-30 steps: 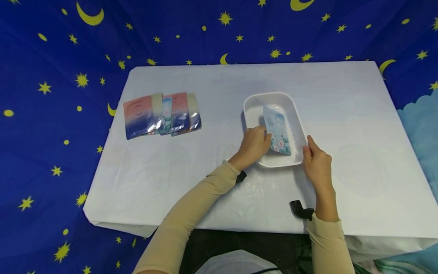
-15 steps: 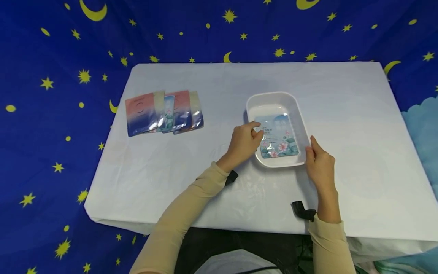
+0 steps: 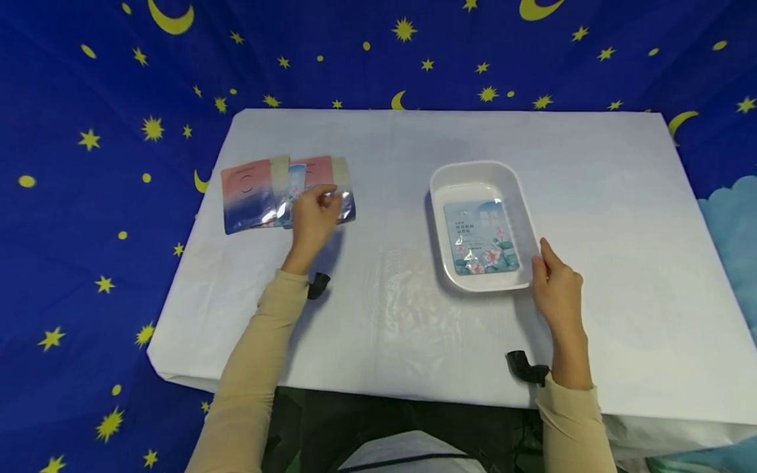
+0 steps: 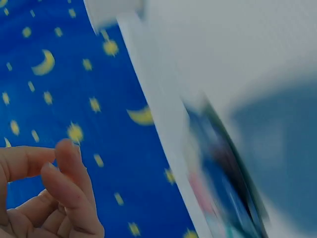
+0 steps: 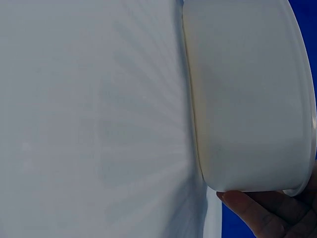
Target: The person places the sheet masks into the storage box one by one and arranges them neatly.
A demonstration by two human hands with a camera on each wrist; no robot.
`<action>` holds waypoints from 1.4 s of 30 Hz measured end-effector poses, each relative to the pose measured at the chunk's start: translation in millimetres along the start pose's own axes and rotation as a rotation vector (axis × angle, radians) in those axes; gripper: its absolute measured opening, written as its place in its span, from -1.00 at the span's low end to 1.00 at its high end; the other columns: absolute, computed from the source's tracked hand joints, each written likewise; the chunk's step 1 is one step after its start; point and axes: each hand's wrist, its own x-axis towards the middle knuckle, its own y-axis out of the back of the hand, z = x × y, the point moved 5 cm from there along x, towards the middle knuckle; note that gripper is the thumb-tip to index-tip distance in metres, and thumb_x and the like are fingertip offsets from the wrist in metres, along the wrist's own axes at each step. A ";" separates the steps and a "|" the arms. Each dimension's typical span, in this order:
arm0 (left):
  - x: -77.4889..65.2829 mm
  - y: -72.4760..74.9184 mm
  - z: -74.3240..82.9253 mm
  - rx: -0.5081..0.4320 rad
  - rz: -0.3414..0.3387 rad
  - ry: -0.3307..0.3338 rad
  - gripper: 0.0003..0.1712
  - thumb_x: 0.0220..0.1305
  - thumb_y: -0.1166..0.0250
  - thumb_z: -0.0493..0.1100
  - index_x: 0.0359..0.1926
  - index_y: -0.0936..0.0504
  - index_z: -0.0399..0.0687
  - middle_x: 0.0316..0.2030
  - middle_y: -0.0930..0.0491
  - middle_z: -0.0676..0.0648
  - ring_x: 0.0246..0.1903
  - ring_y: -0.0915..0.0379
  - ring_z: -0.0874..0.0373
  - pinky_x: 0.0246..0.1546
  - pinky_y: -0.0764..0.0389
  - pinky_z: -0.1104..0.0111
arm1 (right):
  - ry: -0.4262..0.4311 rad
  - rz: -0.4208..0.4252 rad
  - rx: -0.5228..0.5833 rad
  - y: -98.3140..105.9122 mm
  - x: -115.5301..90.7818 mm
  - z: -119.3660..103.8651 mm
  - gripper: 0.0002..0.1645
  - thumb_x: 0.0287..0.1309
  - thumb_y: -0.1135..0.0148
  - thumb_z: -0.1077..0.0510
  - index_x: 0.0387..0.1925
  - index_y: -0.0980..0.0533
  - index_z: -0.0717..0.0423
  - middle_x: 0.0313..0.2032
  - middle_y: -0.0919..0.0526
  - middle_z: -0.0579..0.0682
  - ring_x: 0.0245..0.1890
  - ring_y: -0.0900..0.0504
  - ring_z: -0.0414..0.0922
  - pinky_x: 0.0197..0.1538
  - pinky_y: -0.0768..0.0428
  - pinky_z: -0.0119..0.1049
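My left hand (image 3: 316, 220) is over the right part of a row of overlapping flat foil sachets (image 3: 245, 197), fingers loosely bent and nothing between them. In the left wrist view the same hand (image 4: 54, 193) has thumb and fingertips close together, with the blurred sachets (image 4: 225, 173) off to the right. A light blue sachet with lotus flowers (image 3: 481, 236) lies flat inside a white plastic tray (image 3: 516, 210). Thumb and fingers of my right hand (image 3: 558, 289) grip the tray's near right corner; in the right wrist view, fingers (image 5: 247, 210) touch its outer wall.
A white-covered table (image 3: 384, 315) carries everything. The sachets lie at its back left, the tray right of centre. Behind and to the left hangs a blue cloth (image 3: 331, 59) with yellow moons and stars.
My left hand let go of the lotus sachet, which dropped flat into the tray, then moved left to the row of sachets. My right hand has stayed at the tray's corner.
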 end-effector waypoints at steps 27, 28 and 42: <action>42.2 99.3 -155.0 0.439 -0.181 0.626 -0.02 -0.02 -0.25 0.18 0.21 -0.14 -0.44 0.11 -0.19 -0.45 0.07 -0.15 -0.27 0.04 -0.26 -0.03 | 0.007 0.012 0.019 -0.1 0.0 3.0 -0.53 0.25 0.10 0.14 0.18 -0.28 0.17 0.00 -0.46 0.30 -0.17 -0.55 0.22 -0.22 -0.51 0.06; 41.6 98.7 -157.0 0.437 -0.191 0.631 -0.01 -0.03 -0.26 0.18 0.21 -0.13 -0.45 0.10 -0.18 -0.45 0.06 -0.14 -0.25 0.05 -0.25 -0.02 | 0.010 0.011 0.020 -0.7 0.0 2.8 -0.53 0.25 0.10 0.14 0.18 -0.28 0.17 0.00 -0.45 0.30 -0.17 -0.55 0.22 -0.23 -0.51 0.06; 44.7 92.9 -167.6 0.439 -0.180 0.654 0.13 -0.21 -0.37 0.21 0.21 -0.12 -0.46 0.12 -0.08 -0.47 0.11 -0.06 -0.31 0.09 -0.22 -0.04 | 0.016 0.020 0.030 -0.6 -0.8 3.0 -0.53 0.25 0.09 0.15 0.18 -0.28 0.18 0.01 -0.44 0.30 -0.12 -0.52 0.24 -0.23 -0.52 0.07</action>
